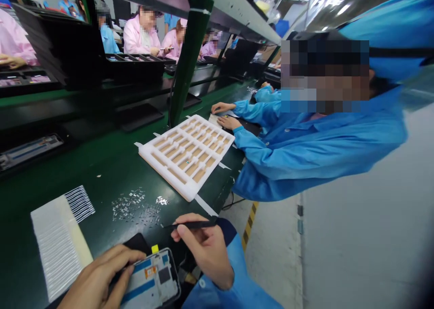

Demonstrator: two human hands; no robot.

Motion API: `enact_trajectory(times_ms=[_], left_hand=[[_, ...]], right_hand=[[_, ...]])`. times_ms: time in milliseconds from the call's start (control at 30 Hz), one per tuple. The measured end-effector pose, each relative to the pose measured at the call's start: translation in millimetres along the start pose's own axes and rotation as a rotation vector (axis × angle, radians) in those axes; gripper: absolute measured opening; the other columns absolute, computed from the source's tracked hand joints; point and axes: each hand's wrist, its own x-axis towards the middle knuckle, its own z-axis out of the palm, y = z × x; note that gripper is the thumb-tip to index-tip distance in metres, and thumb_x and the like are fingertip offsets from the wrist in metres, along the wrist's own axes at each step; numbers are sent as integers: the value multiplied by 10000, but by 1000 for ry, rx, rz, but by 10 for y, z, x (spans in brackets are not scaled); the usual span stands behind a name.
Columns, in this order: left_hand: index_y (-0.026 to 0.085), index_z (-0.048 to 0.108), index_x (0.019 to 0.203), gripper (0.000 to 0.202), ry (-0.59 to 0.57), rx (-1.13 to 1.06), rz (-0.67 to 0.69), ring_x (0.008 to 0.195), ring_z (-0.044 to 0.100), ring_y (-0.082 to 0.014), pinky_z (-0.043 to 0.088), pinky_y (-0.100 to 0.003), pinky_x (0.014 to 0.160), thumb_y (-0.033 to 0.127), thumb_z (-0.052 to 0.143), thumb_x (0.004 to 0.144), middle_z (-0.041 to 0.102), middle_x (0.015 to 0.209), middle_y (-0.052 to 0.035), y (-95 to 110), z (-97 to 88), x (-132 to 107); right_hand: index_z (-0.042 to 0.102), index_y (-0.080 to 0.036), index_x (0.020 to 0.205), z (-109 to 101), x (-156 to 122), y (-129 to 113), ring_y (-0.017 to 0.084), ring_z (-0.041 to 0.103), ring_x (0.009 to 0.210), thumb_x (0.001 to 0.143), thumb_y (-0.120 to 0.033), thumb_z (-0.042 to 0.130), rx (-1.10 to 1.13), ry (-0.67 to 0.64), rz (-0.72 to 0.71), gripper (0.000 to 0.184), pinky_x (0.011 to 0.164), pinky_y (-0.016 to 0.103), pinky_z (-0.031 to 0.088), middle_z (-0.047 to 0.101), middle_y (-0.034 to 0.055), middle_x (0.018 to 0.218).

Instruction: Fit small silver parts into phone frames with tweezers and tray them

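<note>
My left hand (98, 277) grips a smartphone (152, 279) at the bottom of the view, its open back showing white and blue parts with a small orange label. A small yellow tag (155, 249) sticks up at the phone's top edge. My right hand (203, 250) holds slim black tweezers (193, 225), their tip pointing left, above the green bench mat (101, 173). Several tiny silvery pieces (135, 207) lie scattered just beyond the tweezers. Left of them rests a white sheet (57, 245) with fine parallel strips along one side.
A white foam tray (186, 155) with tan slots sits on the mat. A co-worker in a blue smock (305, 151) leans in at the right, hands near the tray. Further along the bench stand black monitors and people in pink smocks. Hazard-striped tape (249, 225) marks the floor.
</note>
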Motion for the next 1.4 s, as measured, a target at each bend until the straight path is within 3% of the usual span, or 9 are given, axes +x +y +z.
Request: enact_trajectory(times_ms=[200,267,500,767,1133,1400], left_hand=[[402,744,1308,358,38,49,18,1024,787,-178,627,-219,856,483,476,1084,796,1152,-9,218,-61,23],[397,750,1294,354,44,58,23,971,789,-167,622,-204,806,482,487,1073,799,1117,-3,254,-70,25],[389,752,1297,362,56,26,10,982,783,-167,618,-214,821,450,471,1078,794,1121,-9,207,-14,9],[395,759,1293,366,64,38,4,939,790,-176,617,-205,688,487,489,1063,794,1141,-15,192,3,8],[383,825,1129,308,261,61,0,867,792,-188,616,-230,687,548,586,1026,806,995,-19,243,145,56],[387,806,1143,273,202,96,-19,836,787,-169,606,-199,671,525,596,1035,807,1016,-1,168,163,60]], right_hand=[[827,-201,986,118,-158,-192,193,774,696,963,-365,798,24,-312,32,168,671,313,674,775,69,914],[833,-201,991,162,-166,-188,188,767,699,951,-333,786,-22,-342,40,145,658,298,664,774,59,898],[835,-184,941,189,-126,-189,181,771,683,914,-243,766,-156,-336,68,95,618,255,638,789,56,867],[834,-190,910,219,-123,-201,177,760,659,898,-255,782,-165,-311,78,84,594,243,631,779,44,826],[826,-195,901,233,-140,-233,177,749,666,896,-228,766,-172,-262,20,68,583,237,622,763,44,826],[827,-191,925,237,-177,-211,179,757,663,897,-170,735,-257,-215,-135,99,607,247,617,791,57,839]])
